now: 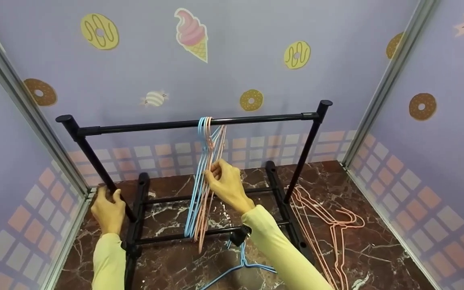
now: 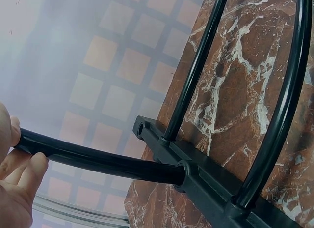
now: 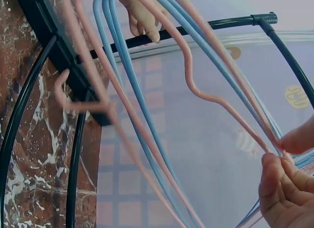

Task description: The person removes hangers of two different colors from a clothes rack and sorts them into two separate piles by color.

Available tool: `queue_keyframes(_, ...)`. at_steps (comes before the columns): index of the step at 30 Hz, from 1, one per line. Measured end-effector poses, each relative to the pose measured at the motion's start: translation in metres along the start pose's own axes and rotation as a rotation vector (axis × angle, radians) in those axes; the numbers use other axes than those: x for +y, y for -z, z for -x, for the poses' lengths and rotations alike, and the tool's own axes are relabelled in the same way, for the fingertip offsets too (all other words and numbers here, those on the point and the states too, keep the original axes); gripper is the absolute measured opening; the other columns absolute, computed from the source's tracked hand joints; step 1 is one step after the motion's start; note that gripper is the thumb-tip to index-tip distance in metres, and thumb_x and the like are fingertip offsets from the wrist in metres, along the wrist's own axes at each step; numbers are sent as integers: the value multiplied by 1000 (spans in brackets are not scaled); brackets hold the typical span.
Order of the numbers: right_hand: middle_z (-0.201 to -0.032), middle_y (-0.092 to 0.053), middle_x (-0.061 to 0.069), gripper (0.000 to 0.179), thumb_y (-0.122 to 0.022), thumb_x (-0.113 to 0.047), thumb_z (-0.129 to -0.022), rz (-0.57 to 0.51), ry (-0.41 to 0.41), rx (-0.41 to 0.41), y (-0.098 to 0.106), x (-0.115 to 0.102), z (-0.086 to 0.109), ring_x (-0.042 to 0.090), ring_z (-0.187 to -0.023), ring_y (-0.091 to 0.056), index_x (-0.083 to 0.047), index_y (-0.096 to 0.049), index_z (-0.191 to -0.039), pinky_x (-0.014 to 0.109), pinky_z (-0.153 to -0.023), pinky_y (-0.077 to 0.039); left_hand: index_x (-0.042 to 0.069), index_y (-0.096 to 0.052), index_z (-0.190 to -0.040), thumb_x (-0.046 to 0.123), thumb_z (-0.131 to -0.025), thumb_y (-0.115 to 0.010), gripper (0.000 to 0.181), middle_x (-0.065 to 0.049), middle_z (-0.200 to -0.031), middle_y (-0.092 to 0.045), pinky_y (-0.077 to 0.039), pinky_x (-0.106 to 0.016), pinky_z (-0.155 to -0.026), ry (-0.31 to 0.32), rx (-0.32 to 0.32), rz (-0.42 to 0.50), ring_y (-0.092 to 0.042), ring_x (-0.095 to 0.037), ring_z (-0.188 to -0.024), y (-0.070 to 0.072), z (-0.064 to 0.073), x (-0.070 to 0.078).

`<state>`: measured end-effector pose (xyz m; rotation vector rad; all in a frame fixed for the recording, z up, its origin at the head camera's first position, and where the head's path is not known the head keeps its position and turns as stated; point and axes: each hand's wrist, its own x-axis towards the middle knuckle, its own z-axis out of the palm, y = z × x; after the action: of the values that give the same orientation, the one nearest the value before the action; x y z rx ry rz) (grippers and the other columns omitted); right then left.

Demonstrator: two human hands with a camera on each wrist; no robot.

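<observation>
A black metal clothes rack (image 1: pixel 147 127) stands upright, with blue hangers (image 1: pixel 193 201) and pink hangers (image 1: pixel 202 231) bunched near the middle of its top bar. My left hand (image 1: pixel 109 211) holds the rack's left post; in the left wrist view, thumb and fingers (image 2: pixel 30 174) close round the black post (image 2: pixel 103 159). At the bunch, my right hand (image 1: pixel 227 183) pinches a pink hanger (image 3: pixel 196 93) between thumb and fingers, as the right wrist view shows. Blue hangers (image 3: pixel 135 85) run close beside it; whether they are pinched too is unclear.
On the brown marbled floor (image 1: pixel 167 266), several pink hangers (image 1: pixel 336 222) lie to the right of the rack. A blue hanger (image 1: pixel 243 264) lies in front, partly behind my right forearm. Patterned walls (image 1: pixel 236 72) enclose the back and both sides.
</observation>
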<state>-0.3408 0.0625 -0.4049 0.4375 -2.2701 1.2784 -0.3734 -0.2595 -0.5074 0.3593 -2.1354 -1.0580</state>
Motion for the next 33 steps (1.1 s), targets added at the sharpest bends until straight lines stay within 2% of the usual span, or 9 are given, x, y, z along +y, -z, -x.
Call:
queue_keyframes(11,-68,-63,0,9,-66,-16,-79,22,11,21,7,0,-1,6,-57,-56,-8,-60,-78,18,-53,-47,5,-57,-108,18,-85,-62,27,-24,-94,-64,-36,-54,-87,9,2,4,-54,-48,-96,-1,0,-1)
queue_keyframes(18,-69,-64,2,9,-66,-14,-80,2,70,53,12,5,-3,7,-57,-57,-6,-61,-80,17,-53,-47,6,-56,-109,19,-87,-60,27,-24,-98,-64,-36,-54,-88,13,-9,3,-53,-49,-98,1,1,-2)
queue_keyframes(25,-72,-65,4,7,-65,-11,-82,-54,74,65,28,13,2,8,-57,-57,-5,-61,-83,19,-53,-49,6,-56,-109,19,-86,-60,27,-23,-98,-64,-35,-52,-89,15,-11,3,-53,-47,-99,-1,0,-1)
queue_keyframes(33,-70,-64,2,5,-65,-10,-81,-35,80,96,48,23,10,7,-56,-56,-6,-62,-81,21,-52,-49,6,-56,-109,19,-86,-60,27,-23,-99,-64,-35,-53,-89,21,-6,5,-53,-48,-99,-1,1,-3)
